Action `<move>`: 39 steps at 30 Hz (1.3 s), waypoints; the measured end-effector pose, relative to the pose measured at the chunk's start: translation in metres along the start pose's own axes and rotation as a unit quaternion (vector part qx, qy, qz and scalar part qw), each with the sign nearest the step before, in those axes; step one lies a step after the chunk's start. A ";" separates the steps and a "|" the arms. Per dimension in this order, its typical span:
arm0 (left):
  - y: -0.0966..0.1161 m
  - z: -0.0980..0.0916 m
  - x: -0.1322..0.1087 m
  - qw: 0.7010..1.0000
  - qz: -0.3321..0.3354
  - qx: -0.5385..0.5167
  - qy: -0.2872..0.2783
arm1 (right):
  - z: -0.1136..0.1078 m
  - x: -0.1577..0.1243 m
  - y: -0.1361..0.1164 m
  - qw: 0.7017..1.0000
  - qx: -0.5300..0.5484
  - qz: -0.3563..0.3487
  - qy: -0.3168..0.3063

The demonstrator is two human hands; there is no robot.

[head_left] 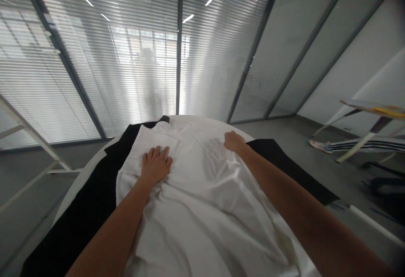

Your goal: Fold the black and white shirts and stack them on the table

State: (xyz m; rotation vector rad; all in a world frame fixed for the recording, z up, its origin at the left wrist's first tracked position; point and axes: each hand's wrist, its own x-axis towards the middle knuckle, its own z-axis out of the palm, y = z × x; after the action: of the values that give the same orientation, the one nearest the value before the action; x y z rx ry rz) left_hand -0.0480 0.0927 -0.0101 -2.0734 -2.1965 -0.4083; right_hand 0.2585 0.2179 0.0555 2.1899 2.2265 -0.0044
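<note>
The person is leaning over a round white worktop (74, 194) and is using both hands on a big white shirt (202, 218). The left hand (155, 165) is spread open and is pressing down flat on the shirt, near the far end of the worktop, and the cloth is bunching up in soft folds around it. The right hand (234, 142) is lying on the shirt further to the right, with its fingers bent down over the cloth, but nobody can tell from this view if it is pinching anything. The shirt is lying on top of a black cloth (79, 218), and the black cloth is sticking out from under it on both sides. The shirt is hanging down over the near edge of the worktop. Past the far edge, a glass wall with white blinds (95, 57) is standing tall. A white stand (28, 133) is standing on the left, and a small table (373, 110) and a striped cloth (363, 145) are sitting on the right, well apart from the worktop.
</note>
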 end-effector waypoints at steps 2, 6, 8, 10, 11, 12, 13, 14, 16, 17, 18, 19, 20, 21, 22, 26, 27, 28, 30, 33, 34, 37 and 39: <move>0.000 -0.001 -0.001 1.000 0.000 0.001 -0.005 | -0.001 -0.006 -0.002 0.999 0.020 -0.025 0.019; 0.000 -0.003 -0.002 1.000 0.008 0.011 -0.008 | -0.007 -0.013 -0.004 0.998 0.054 -0.024 0.029; 0.000 -0.003 -0.003 1.000 0.010 0.013 -0.007 | -0.008 -0.016 -0.003 0.998 0.064 0.006 0.018; 0.000 -0.003 -0.003 1.000 0.009 0.014 -0.007 | -0.008 -0.021 -0.003 0.997 0.072 0.031 -0.001; 0.000 -0.003 -0.003 1.000 0.009 0.015 -0.008 | -0.006 -0.024 -0.002 0.996 0.076 0.036 -0.012; 0.000 -0.003 -0.003 1.000 0.009 0.016 -0.009 | -0.004 -0.026 -0.002 0.996 0.081 0.034 -0.021; 0.001 -0.003 -0.003 1.000 0.008 0.017 -0.009 | -0.002 -0.028 -0.002 0.996 0.087 0.026 -0.027; 0.001 -0.003 -0.002 1.000 0.007 0.019 -0.011 | 0.001 -0.029 -0.002 0.995 0.093 0.015 -0.030; 0.001 -0.003 -0.002 1.000 0.007 0.022 -0.013 | 0.008 -0.030 0.000 0.994 0.109 -0.012 -0.027; 0.002 -0.003 -0.001 1.000 0.006 0.024 -0.015 | 0.010 -0.029 0.002 0.992 0.124 -0.029 -0.022; 0.002 -0.003 -0.001 1.000 0.005 0.026 -0.016 | 0.013 -0.027 0.004 0.989 0.140 -0.046 -0.016; 0.003 -0.003 0.000 0.999 0.005 0.029 -0.016 | 0.015 -0.026 0.007 0.986 0.156 -0.060 -0.012; 0.003 -0.004 0.000 0.999 0.006 0.032 -0.015 | 0.016 -0.024 0.010 0.983 0.171 -0.070 -0.008; 0.004 -0.005 0.000 0.999 0.007 0.034 -0.014 | 0.017 -0.023 0.013 0.980 0.184 -0.075 -0.007; 0.005 -0.006 0.001 0.999 0.009 0.036 -0.013 | 0.017 -0.021 0.016 0.978 0.193 -0.075 -0.007; 0.005 -0.010 0.002 0.999 0.027 0.021 -0.010 | 0.013 -0.021 0.022 0.973 0.221 -0.060 -0.011; 0.005 -0.010 0.002 0.999 0.030 0.015 -0.010 | 0.012 -0.021 0.022 0.972 0.229 -0.057 -0.010; 0.005 -0.011 0.002 0.999 0.031 0.011 -0.011 | 0.011 -0.022 0.022 0.970 0.236 -0.054 -0.008; 0.005 -0.011 0.002 0.999 0.030 0.007 -0.012 | 0.007 -0.023 0.020 0.966 0.256 -0.046 -0.004; 0.006 -0.013 0.003 1.000 0.017 -0.009 -0.019 | 0.000 -0.028 0.012 0.951 0.306 -0.041 0.007; 0.006 -0.013 0.004 1.000 0.011 -0.022 -0.020 | -0.002 -0.031 0.008 0.945 0.322 -0.049 0.013; 0.008 -0.016 0.007 0.997 0.009 -0.078 0.000 | -0.007 -0.039 -0.007 0.937 0.329 -0.115 0.032; 0.009 -0.016 0.010 0.992 0.029 -0.121 0.026 | -0.006 -0.044 -0.019 0.936 0.303 -0.173 0.037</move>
State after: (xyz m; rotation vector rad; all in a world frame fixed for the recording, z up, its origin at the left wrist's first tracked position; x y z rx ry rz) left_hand -0.0416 0.0983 0.0087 -2.2085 -2.1438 -0.7477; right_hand 0.2400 0.1736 0.0624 1.9874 2.9227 -0.7161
